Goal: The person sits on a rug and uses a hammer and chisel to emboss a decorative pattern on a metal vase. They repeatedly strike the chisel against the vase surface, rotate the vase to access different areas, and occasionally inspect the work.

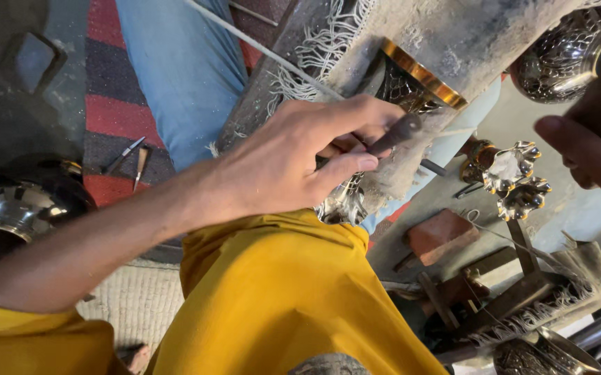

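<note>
left hand closed around a dark-handled engraving tool, tip pressed to the engraved metal vessel with its gold rim, lying on a fringed cloth across the lap; best kept low and steady, with short, even strokes. right hand at the frame edge, fingers loosely curled, grip impossible to tell. counted: two flower-shaped metal pieces, two small tools on the striped rug, one dark bowl.
</note>
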